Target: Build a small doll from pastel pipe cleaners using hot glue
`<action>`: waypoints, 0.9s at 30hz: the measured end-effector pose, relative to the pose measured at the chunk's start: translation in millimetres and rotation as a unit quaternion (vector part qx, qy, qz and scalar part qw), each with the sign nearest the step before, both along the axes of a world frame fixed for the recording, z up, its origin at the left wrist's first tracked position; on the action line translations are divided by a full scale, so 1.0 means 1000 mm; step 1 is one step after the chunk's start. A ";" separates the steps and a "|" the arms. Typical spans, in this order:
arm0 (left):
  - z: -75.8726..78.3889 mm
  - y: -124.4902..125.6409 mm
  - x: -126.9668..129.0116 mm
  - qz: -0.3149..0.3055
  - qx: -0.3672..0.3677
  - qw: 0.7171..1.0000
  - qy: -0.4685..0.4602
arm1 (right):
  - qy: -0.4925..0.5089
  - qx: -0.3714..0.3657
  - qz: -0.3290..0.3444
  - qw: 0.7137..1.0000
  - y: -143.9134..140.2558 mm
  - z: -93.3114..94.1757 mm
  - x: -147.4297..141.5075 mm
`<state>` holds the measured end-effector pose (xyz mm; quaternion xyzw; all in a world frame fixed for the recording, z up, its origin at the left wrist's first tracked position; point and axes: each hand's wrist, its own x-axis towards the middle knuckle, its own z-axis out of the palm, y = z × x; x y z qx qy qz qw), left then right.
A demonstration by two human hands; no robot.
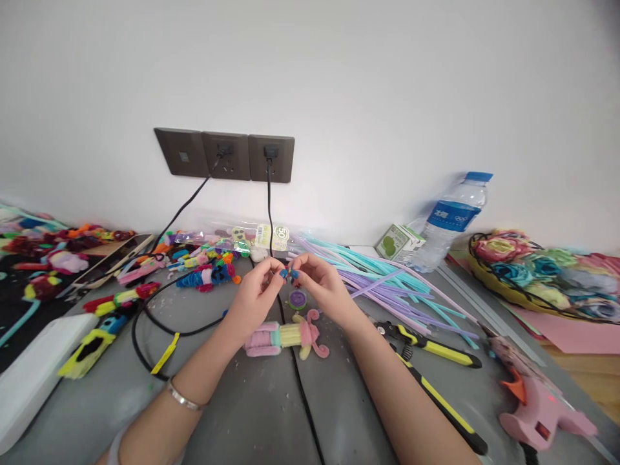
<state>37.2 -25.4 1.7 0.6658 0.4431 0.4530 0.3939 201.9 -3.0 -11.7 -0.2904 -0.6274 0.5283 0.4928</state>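
A small blue pipe-cleaner piece [289,274] is pinched between the fingertips of both hands, held just above the grey table [232,413] at its middle. The left hand [256,292] and the right hand [322,284] meet at that piece, fingers closed on it from either side, thumbs nearly touching.

Just below the hands lies a pink, teal and yellow pipe-cleaner figure [285,337], with a small round purple-and-green piece [297,299] between it and the hands. The nearest open tabletop is the bare strip between the forearms, running to the near edge; a dark seam runs down it.

To the right, a fan of teal and lilac pipe cleaners [387,278] spreads from the wall toward yellow-handled pliers [426,345], and a pink glue gun [537,407] lies by the near right edge. Far right, a wire basket [477,271] holds rolled flowers in pink, green and blue. A water bottle [450,223] leans by the wall beside a small green-and-white carton [398,242].

To the left, black cables [159,323] loop down from wall sockets [225,155], and finished colourful figures [203,274] crowd the far left, leaving little room there. A white box [39,368] sits at the near left edge.
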 end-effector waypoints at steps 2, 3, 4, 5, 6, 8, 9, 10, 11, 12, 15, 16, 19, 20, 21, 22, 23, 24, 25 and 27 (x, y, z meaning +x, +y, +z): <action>0.002 -0.001 0.000 -0.001 -0.003 1.000 -0.002 | 0.011 -0.002 0.001 1.000 0.000 0.001 0.000; 0.003 -0.001 0.000 0.001 -0.004 1.000 -0.004 | 0.013 -0.002 0.001 1.000 0.000 0.001 0.000; 0.003 -0.001 0.000 0.002 -0.003 1.000 -0.006 | 0.014 -0.003 0.000 1.000 0.000 0.001 0.001; 0.002 -0.001 0.000 0.004 -0.002 1.000 -0.009 | 0.013 -0.003 -0.001 1.000 0.001 0.001 0.001; 0.001 0.000 0.000 0.005 -0.001 1.000 -0.013 | 0.011 -0.003 -0.003 1.000 0.001 0.001 0.001; -0.001 0.000 -0.001 0.011 0.000 1.000 -0.014 | 0.005 -0.002 -0.008 1.000 0.001 0.001 0.001; -0.002 0.000 -0.001 0.014 0.000 1.000 -0.010 | 0.001 0.000 -0.012 1.000 0.001 0.000 0.001; -0.003 0.001 -0.002 0.017 -0.001 1.000 -0.004 | -0.005 0.003 -0.017 1.000 0.001 0.000 0.001; -0.004 0.001 -0.002 0.021 0.000 1.000 0.005 | -0.013 0.007 -0.023 1.000 0.001 -0.001 0.001; -0.005 0.001 -0.003 0.025 0.000 1.000 0.016 | -0.023 0.011 -0.029 0.999 0.002 -0.001 0.001; -0.004 0.001 -0.004 0.032 0.008 0.999 0.041 | -0.050 0.022 -0.045 0.997 0.002 -0.001 0.001; -0.004 0.001 -0.004 0.031 0.011 0.998 0.044 | -0.054 0.024 -0.046 0.997 0.002 -0.001 0.001; -0.002 0.001 -0.003 0.022 0.016 0.999 0.037 | -0.056 0.029 -0.043 0.997 0.001 -0.001 0.001; -0.001 0.001 -0.003 0.019 0.015 0.999 0.032 | -0.056 0.028 -0.040 0.997 0.001 -0.001 0.001; -0.001 0.002 -0.003 0.016 0.015 0.999 0.028 | -0.054 0.026 -0.038 0.997 0.000 -0.001 0.001; -0.001 0.002 -0.003 0.013 0.014 1.000 0.024 | -0.052 0.024 -0.037 0.998 0.000 -0.001 0.001; 0.000 0.002 -0.004 0.011 0.014 1.000 0.022 | -0.046 0.021 -0.036 0.998 0.000 -0.001 0.000; 0.000 0.002 -0.004 0.009 0.013 1.000 0.021 | -0.039 0.018 -0.036 0.998 0.000 -0.002 0.000; 0.000 0.002 -0.004 0.010 0.011 1.000 0.021 | -0.029 0.016 -0.038 0.999 0.001 -0.002 0.000; 0.002 0.002 -0.004 0.016 0.009 1.000 0.019 | -0.010 0.012 -0.044 0.999 0.001 -0.002 0.000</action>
